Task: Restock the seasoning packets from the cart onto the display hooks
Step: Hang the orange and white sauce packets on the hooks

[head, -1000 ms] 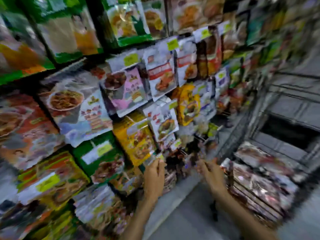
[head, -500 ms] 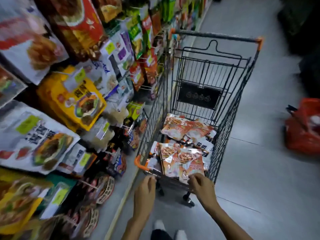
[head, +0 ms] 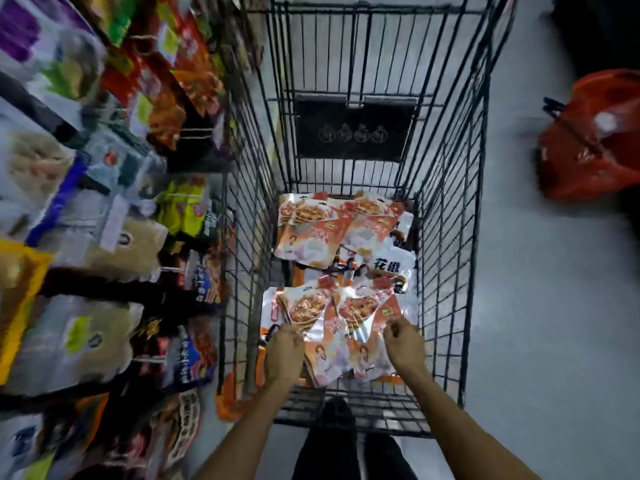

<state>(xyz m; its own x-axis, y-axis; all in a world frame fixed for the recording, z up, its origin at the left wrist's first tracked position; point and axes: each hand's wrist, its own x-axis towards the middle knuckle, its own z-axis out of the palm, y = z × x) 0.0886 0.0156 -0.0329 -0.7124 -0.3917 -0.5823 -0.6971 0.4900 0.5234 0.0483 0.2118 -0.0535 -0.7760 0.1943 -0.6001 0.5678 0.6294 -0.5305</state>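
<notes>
The display rack (head: 104, 237) fills the left of the frame, blurred, its hooks crowded with hanging goods. The view has swung off it within the last second and now looks down into the wire cart (head: 446, 237) at centre. The seasoning packets (head: 311, 237) lie heaped on the cart's floor, none lifted clear. The left hand (head: 284, 355) and right hand (head: 403, 348) have gone from the cart's near rim down onto the nearest packets, fingers curled over them; whether either grips one I cannot tell. Likely a fresh pickup is starting.
</notes>
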